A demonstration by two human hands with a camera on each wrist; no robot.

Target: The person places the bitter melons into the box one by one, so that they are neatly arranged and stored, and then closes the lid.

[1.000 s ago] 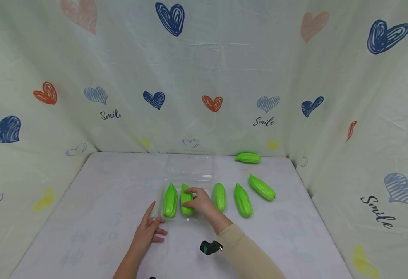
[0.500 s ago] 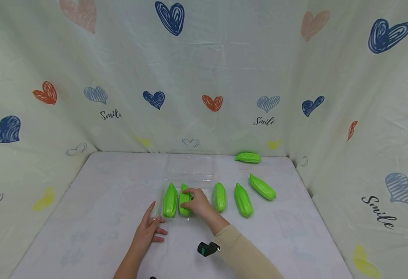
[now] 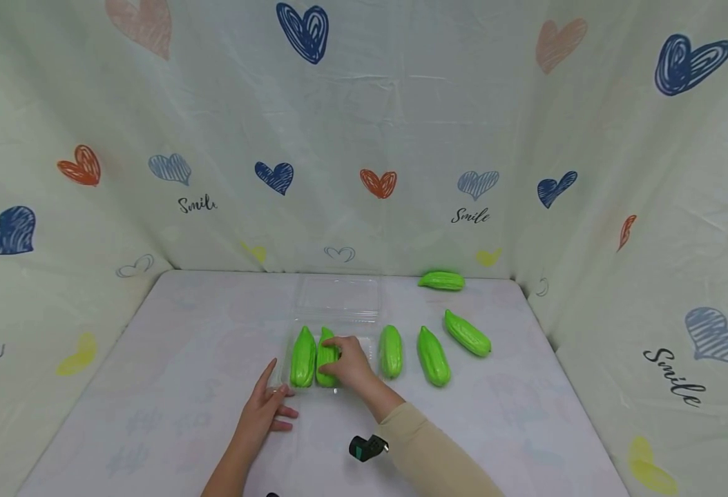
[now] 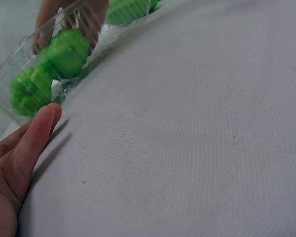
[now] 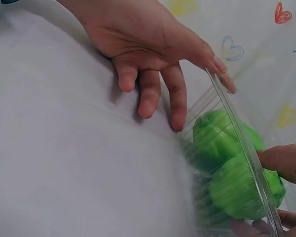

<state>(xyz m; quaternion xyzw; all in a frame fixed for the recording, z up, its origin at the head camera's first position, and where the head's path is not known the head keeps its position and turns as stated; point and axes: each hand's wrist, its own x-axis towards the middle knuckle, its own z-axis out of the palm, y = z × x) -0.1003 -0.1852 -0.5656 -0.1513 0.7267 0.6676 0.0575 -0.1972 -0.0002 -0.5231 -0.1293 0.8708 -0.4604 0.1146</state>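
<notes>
A clear plastic clamshell box (image 3: 323,391) lies with its lid folded back, and inside it are two green bitter melons side by side. The left bitter melon (image 3: 302,357) lies along the box's left side. My right hand (image 3: 353,364) grips the second bitter melon (image 3: 324,359) between thumb and fingers, right beside the first; in the right wrist view its fingers (image 5: 286,160) reach over the rim. My left hand (image 3: 263,411) rests at the box's front left corner, thumb and index finger touching it, the other fingers spread loosely, as the right wrist view shows.
To the right of the box lie a bitter melon (image 3: 391,352) close to its side, another (image 3: 433,356), a slanted one (image 3: 467,334) and one at the back (image 3: 441,280). The lid (image 3: 339,295) lies behind the box. Curtains printed with hearts surround the table (image 3: 184,345).
My right hand has shifted slightly left with the bitter melon, bringing it closer to the first one. The left hand has stayed at the box's corner.
</notes>
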